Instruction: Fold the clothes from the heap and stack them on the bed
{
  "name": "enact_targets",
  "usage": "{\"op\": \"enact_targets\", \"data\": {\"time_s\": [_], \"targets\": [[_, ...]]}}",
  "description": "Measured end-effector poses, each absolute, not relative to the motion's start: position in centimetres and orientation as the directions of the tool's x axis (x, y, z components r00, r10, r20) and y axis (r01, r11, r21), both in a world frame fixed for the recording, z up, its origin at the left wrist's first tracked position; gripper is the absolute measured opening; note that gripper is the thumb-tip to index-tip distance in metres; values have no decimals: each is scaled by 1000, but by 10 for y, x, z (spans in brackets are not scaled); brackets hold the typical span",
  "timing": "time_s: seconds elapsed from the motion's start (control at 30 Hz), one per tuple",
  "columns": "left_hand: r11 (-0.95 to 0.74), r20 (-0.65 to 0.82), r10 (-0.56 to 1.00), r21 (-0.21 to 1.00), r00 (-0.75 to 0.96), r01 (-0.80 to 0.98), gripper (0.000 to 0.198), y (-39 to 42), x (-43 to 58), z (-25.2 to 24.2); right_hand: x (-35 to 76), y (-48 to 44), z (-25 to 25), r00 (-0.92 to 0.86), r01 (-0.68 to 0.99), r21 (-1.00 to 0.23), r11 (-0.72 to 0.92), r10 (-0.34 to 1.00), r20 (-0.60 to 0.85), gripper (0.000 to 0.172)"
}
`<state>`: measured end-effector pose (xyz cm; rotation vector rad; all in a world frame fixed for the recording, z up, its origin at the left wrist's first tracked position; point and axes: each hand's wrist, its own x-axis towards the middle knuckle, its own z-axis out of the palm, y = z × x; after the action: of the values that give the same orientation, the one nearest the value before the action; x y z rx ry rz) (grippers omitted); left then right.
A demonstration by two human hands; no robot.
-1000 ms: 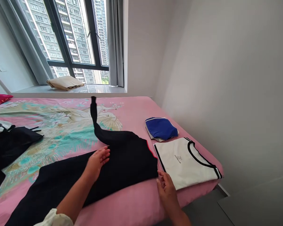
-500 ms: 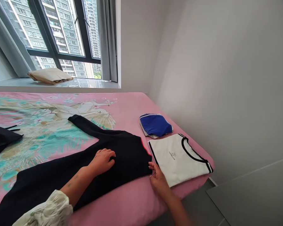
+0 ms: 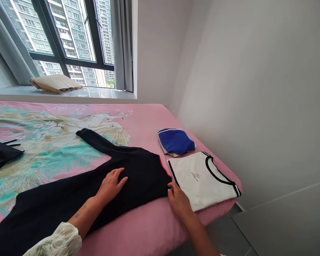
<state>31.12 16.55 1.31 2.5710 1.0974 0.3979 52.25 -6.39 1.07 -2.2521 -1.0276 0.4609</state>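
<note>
A black long-sleeved garment (image 3: pixel 56 199) lies spread across the pink bed (image 3: pixel 149 117), one sleeve stretched toward the far side. My left hand (image 3: pixel 111 185) rests flat on the garment near its upper part, fingers stretched out. My right hand (image 3: pixel 177 199) pinches the garment's near corner at the bed's edge, beside a folded white T-shirt with black trim (image 3: pixel 202 179). Behind the white shirt lies a folded blue garment (image 3: pixel 176 142).
More dark clothing (image 3: pixel 0 154) sits at the left of the bed. A beige cushion (image 3: pixel 54 83) lies on the window sill. A grey wall runs along the bed's right side, with grey floor (image 3: pixel 269 231) below.
The raised sleeve has dropped flat onto the bed. My left hand has flattened on the fabric, and my right hand has moved slightly up onto the garment's corner. The view shifted right.
</note>
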Motion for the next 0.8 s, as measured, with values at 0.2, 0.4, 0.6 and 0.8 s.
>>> {"op": "enact_targets", "data": {"time_s": [0.2,0.4,0.6,0.8], "targets": [[-650,264,754,439,602,621,44,168,271,10,518,-62,4,665,594,-605,-530,747,-3,23],[-831,332,553,285,764,477,35,133,252,2,516,-64,2,678,588,-599,-544,735,-2,23],[-774,162,626,240,763,585,45,118,249,-8,512,-66,0,685,575,-624,-529,729,14,29],[-697,93,695,329,713,637,48,152,267,15,514,-64,-3,659,588,-624,-515,753,0,34]]}}
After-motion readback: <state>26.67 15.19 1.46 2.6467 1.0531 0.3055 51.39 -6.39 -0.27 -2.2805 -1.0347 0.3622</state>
